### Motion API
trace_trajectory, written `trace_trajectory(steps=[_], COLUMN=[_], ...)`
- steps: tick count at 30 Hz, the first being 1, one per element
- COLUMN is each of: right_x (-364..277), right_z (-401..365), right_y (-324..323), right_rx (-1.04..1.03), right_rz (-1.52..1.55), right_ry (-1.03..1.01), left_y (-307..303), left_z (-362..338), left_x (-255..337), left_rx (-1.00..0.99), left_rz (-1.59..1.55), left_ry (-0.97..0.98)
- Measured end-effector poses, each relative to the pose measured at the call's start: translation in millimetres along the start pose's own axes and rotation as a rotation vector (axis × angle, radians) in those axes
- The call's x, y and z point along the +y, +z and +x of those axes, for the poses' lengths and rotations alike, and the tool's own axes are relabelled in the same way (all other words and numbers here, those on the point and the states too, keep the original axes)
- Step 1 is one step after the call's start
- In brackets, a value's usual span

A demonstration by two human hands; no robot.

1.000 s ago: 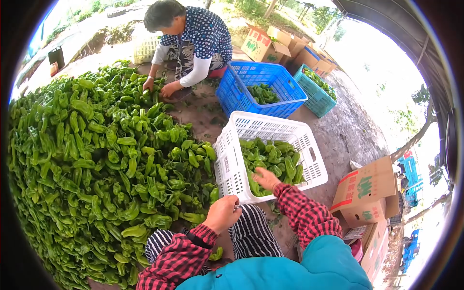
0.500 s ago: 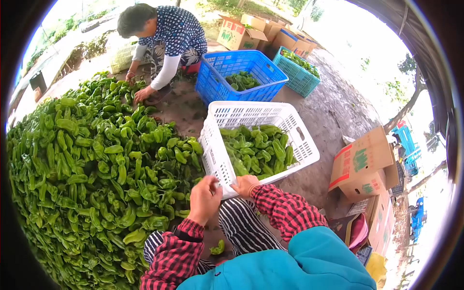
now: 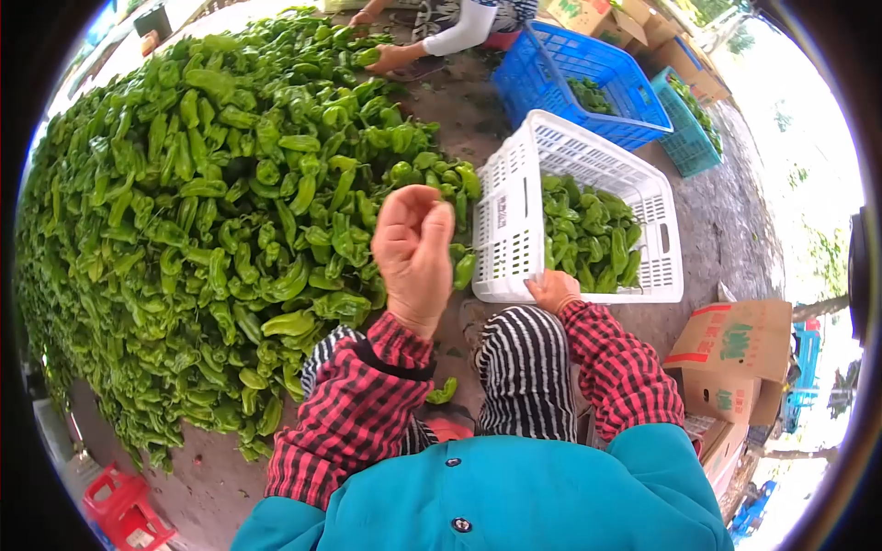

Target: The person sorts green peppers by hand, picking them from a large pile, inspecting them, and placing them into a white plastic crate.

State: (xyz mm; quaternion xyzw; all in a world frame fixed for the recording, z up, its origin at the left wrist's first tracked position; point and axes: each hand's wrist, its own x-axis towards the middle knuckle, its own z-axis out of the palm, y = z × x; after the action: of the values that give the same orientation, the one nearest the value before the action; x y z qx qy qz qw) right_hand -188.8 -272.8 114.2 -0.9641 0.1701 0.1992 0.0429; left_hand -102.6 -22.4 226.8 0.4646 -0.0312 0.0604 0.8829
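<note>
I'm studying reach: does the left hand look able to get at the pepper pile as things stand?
Probably yes. The left hand is raised near the pepper pile, and nothing visible blocks the way; the white crate stands off to the right, with the right hand at its rim.

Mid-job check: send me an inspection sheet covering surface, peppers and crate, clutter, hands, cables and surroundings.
Surface: bare ground.
Peppers and crate: large heap of green peppers; white crate on its right, partly filled with peppers.
Clutter: loose pepper on the ground between the wearer's legs; red stool at lower left, cut off by the view.
Hands: left hand raised, fingers curled, contents unclear; right hand on the white crate's near rim.
Cables: nothing seen.
Surroundings: blue crate and teal crate beyond; cardboard box at right; co-worker's hand at the heap's far edge.
</note>
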Motion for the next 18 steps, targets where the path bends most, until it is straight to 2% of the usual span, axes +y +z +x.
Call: trace_trajectory(steps=[1, 2, 4, 6, 7, 8, 9, 10, 11, 13, 14, 15, 17, 18], right_x=[5.4, 6.1, 12.0, 18.1, 14.0, 15.1, 10.3, 6.3, 8.5, 5.9, 4.2, 5.9, 1.9, -0.3], right_z=[4.7, 2.1, 9.6, 13.9, 11.8, 8.5, 5.3, 4.5, 5.6, 9.2, 8.3, 9.8, 6.9, 4.9], right_y=[7.0, 5.4, 11.7, 19.2, 16.6, 15.5, 10.2, 6.6, 8.1, 9.1, 8.4, 11.4, 10.0, 7.5], right_rx=[-0.010, 0.002, -0.028, -0.010, 0.023, 0.052, 0.042, 0.032, 0.016, 0.004, -0.003, -0.005, -0.011, 0.000], right_rz=[-0.008, 0.053, 0.029, -0.017, 0.023, 0.060, 0.050, 0.040, 0.042, 0.065, 0.083, 0.061, 0.088, 0.107], right_ry=[0.002, -0.048, -0.044, -0.022, -0.049, -0.058, -0.040, -0.020, -0.018, -0.032, -0.039, -0.040, -0.050, -0.063], left_y=[4.6, 4.1, 4.9, -3.9, -9.5, -19.9, -20.8, -29.5, -44.0, -77.5, -89.1, -105.4, -135.2, -144.1], left_z=[-5.5, -13.3, -24.4, -19.8, -17.1, -15.6, -12.0, -7.0, -1.7, 0.8, -4.5, -7.2, -19.9, -30.8], left_x=[2.4, 3.4, 20.1, 34.1, 37.6, 41.7, 49.2, 58.8, 61.8, 90.2, 104.8, 113.7, 116.7, 108.6], left_rx=[-0.051, -0.129, -0.401, -0.480, -0.399, -0.324, -0.170, -0.129, -0.087, -0.254, -0.271, -0.345, -0.338, -0.154], left_rz=[-0.026, 0.003, 0.169, 0.255, 0.195, 0.096, 0.095, 0.056, 0.059, -0.009, -0.007, 0.053, 0.287, 0.446], left_ry=[-0.013, -0.133, -0.077, 0.225, 0.227, 0.064, 0.102, 0.036, 0.053, 0.035, -0.006, 0.036, 0.032, 0.014])
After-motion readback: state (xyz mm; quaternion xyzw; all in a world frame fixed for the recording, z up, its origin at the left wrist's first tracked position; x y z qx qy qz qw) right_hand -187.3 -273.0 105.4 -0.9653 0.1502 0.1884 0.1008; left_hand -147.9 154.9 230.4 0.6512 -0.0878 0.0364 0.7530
